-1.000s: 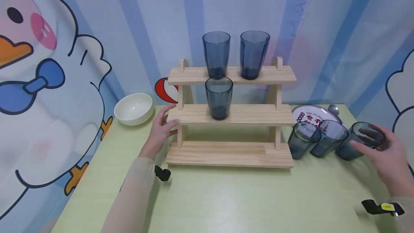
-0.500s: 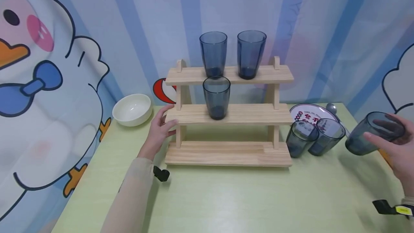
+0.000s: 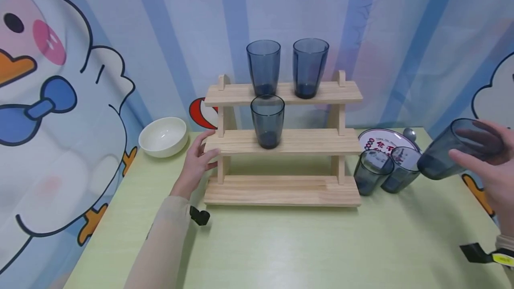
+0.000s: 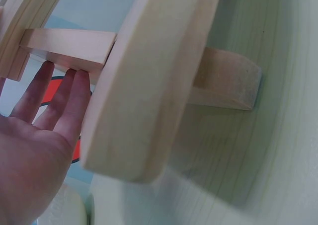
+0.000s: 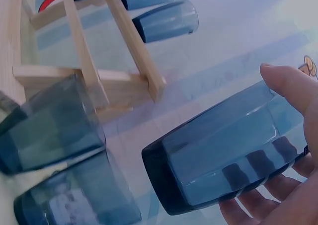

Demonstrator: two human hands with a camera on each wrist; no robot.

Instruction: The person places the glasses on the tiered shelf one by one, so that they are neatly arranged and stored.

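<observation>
A three-tier wooden rack (image 3: 283, 191) stands on the table. My left hand (image 3: 194, 164) holds its left side at the middle tier; in the left wrist view several fingertips (image 4: 82, 78) touch an upright. With my right hand (image 3: 487, 168) I grip a blue-tinted drinking glass (image 3: 451, 153), tilted and raised off the table. In the right wrist view the thumb lies on one side of this glass (image 5: 223, 145) and the fingers on the other. Two more glasses, one (image 3: 373, 175) nearer the rack and one (image 3: 399, 175) beside it, stand right of the rack.
Two glasses, left (image 3: 263, 68) and right (image 3: 310, 68), stand on the top tier, and another glass (image 3: 267, 124) on the middle tier. A white bowl (image 3: 163, 137) is at the left. A printed plate (image 3: 373, 136) and a spoon (image 3: 409, 134) lie behind the right-hand glasses.
My right hand has lifted the glass off the table, first away to the right, then higher and slightly back left. The left hand stays at the rack.
</observation>
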